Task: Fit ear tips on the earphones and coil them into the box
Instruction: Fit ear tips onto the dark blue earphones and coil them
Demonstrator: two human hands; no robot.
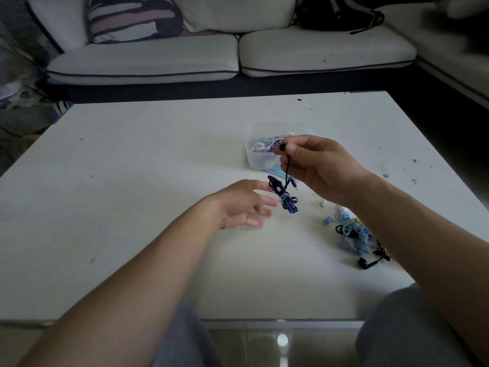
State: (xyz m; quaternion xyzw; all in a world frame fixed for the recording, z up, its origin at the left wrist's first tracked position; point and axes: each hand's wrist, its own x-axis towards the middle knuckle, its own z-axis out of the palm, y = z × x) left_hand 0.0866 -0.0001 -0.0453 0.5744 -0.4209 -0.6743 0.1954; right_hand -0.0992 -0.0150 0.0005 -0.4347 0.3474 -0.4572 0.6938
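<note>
Over the table (pixel 158 154) centre, right hand (pixel 317 168) pinches one earbud; dark blue earphones (pixel 287 200) hang near-vertical, coiled bundle lowest | left hand (pixel 243 205) slack-fingered alongside, holding nothing | box (pixel 254 157) just behind, toward far edge

Box (pixel 253 158) corner behind right hand (pixel 315 165); earphone pile (pixel 349 234) partly behind forearm (pixel 397 221).

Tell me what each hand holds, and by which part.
The right hand pinches the dark blue earphones by one earbud, the tied bundle dangling below. The left hand is open, holding nothing.
</note>
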